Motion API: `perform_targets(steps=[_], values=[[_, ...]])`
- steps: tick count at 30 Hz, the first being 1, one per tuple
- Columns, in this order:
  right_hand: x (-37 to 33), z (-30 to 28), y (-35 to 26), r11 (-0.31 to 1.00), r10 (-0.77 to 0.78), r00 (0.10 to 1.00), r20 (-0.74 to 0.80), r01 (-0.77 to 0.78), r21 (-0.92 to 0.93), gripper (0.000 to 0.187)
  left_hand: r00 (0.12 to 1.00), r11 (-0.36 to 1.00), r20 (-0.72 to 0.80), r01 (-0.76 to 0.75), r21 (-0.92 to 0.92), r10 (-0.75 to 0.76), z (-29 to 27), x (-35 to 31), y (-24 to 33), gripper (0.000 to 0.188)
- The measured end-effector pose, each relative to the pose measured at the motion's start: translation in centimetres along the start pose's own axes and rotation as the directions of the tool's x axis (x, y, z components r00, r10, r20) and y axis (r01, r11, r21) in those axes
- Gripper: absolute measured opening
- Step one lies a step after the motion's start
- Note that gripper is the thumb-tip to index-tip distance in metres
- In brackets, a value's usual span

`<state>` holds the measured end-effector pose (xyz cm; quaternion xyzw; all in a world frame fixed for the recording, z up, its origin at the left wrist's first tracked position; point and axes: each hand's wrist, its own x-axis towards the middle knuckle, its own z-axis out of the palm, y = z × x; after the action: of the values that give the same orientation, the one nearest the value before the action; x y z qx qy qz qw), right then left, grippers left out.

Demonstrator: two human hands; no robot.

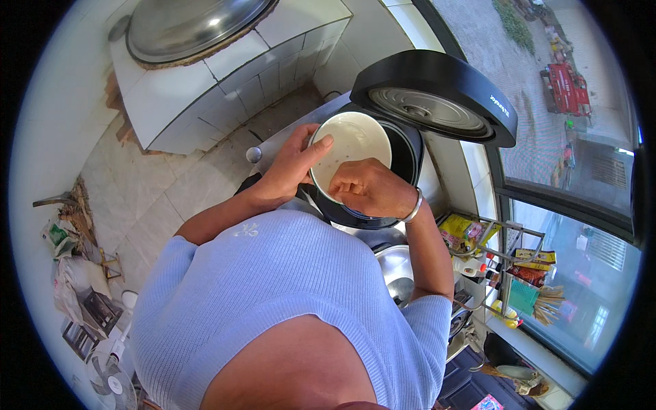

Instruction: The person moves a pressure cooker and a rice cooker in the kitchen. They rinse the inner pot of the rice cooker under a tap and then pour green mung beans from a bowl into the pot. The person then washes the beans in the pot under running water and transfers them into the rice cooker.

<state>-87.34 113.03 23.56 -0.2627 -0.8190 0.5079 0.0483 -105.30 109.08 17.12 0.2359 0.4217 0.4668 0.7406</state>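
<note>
My left hand point(292, 162) grips a cream-coloured bowl point(352, 137) by its left rim, thumb over the edge and fingers around the outside. The bowl is held over the open mouth of a black rice cooker point(408, 158), covering much of it. A few small dark specks show on the bowl's inner surface. My right hand point(372, 188), with a silver bangle on the wrist, is at the bowl's near right side. Its fingers are curled in toward the bowl, and whatever they may hold is hidden. The cooker's lid point(430, 102) stands raised, its metal inner plate showing.
A shiny metal pan point(396, 265) sits close to my right forearm. Farther right, a wire rack point(478, 239) holds packets and bottles beside the window. A large metal domed cover point(195, 27) rests on the tiled stove at the upper left. A fan point(109, 383) stands lower left.
</note>
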Motion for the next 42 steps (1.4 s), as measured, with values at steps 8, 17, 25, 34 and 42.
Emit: perform_targets(steps=[8,17,25,34,42], values=[[-1.0,0.3,-1.2,0.998,0.058,0.994,-0.095,-0.054,0.04,0.02,1.0,0.999,-0.002,0.012,-0.049,-0.012,0.2,0.2,0.3,0.06],[-2.4,0.9,-1.4,0.993,-0.038,0.977,-0.211,0.013,-0.119,0.015,1.0,1.0,-0.008,0.017,-0.026,-0.017,0.7,0.7,0.1,0.062],[-4.6,0.8,-1.9,0.964,-0.058,0.902,-0.427,-0.06,-0.257,0.017,0.999,0.999,0.002,0.048,-0.019,-0.048,1.4,1.3,0.3,0.063],[-7.8,3.5,1.7,0.933,0.102,0.544,-0.833,-0.343,-0.11,0.02,0.999,0.999,-0.034,0.035,-0.025,-0.036,1.5,1.2,1.4,0.05],[-5.4,2.3,-1.2,0.926,0.034,0.577,-0.816,-0.324,-0.191,0.018,1.0,0.999,-0.011,-0.01,-0.052,0.009,0.1,1.5,0.6,0.056]])
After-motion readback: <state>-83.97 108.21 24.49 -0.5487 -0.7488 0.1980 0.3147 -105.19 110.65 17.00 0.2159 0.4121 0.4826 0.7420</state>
